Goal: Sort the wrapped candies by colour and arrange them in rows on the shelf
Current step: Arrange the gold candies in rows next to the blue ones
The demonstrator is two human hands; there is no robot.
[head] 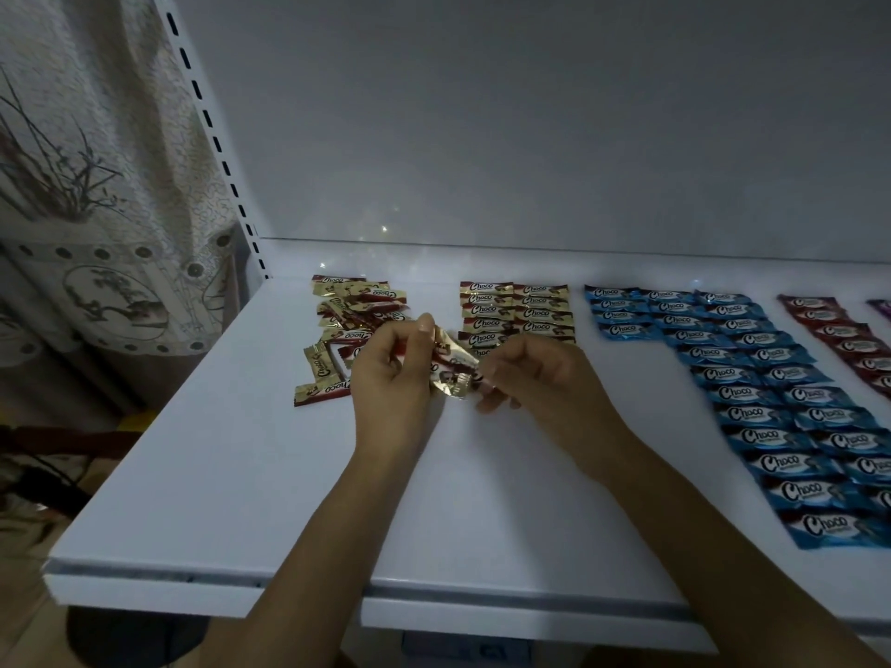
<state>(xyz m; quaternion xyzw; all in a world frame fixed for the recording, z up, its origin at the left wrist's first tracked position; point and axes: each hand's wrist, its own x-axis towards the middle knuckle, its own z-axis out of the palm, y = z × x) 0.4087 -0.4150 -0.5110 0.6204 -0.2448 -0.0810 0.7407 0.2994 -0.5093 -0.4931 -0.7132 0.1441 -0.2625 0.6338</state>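
Observation:
My left hand (393,373) and my right hand (535,373) meet over the white shelf (231,474), both pinching gold-wrapped candies (453,368) held between them just above the surface. A loose pile of gold candies (352,325) lies behind and left of my left hand. Behind my right hand, gold candies lie in two neat rows (516,311). Further right run long rows of blue candies (771,392), then a row of red candies (848,339) and a purple one (882,308) at the frame's edge.
The shelf's front lip (289,583) crosses the lower frame. A slotted white upright (217,147) stands at the back left, with a patterned curtain (96,185) beyond it. The grey back panel (530,113) closes the shelf behind.

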